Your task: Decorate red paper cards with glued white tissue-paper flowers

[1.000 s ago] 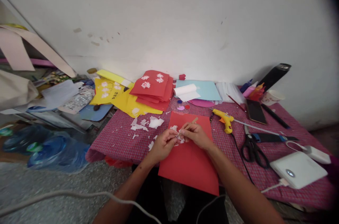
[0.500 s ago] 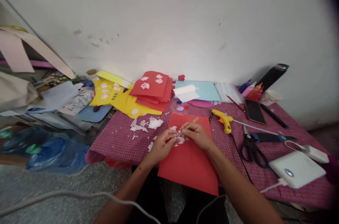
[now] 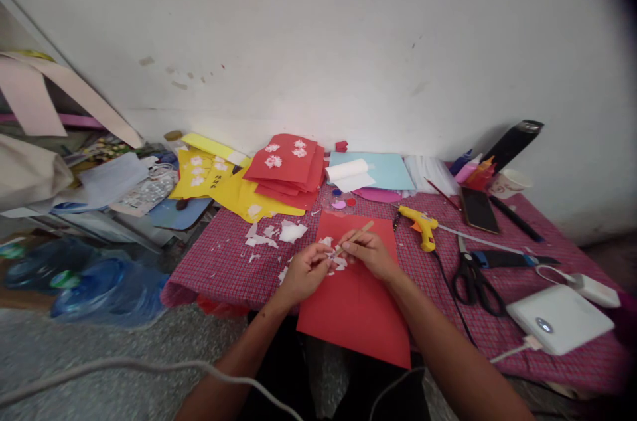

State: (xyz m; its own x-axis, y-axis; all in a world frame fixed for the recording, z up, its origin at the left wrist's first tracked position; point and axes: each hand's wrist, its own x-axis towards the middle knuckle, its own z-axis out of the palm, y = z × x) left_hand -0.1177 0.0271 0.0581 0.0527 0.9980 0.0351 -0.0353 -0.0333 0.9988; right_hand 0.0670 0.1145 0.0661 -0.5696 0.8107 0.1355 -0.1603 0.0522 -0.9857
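Observation:
My right hand (image 3: 369,255) is closed around a flat wooden craft stick (image 3: 362,231), whose lower end points down to the left. Facing it, my left hand (image 3: 306,271) is pinched at a small piece of white paper, partly covered by the fingers. Both hands are over a red paper sheet (image 3: 358,315) that overhangs the table's front edge. Torn white paper pieces (image 3: 340,263) lie on the sheet between my fingertips, forming a petal-like cluster. More white paper scraps (image 3: 292,231) are scattered on the cloth to the left.
Red cards (image 3: 286,165) with white paper flowers are stacked behind, beside yellow sheets (image 3: 239,190). A paper roll (image 3: 347,170) rests on blue paper (image 3: 391,170). To the right are a yellow glue gun (image 3: 421,225), black scissors (image 3: 475,285), a phone (image 3: 478,208) and a white power bank (image 3: 560,318).

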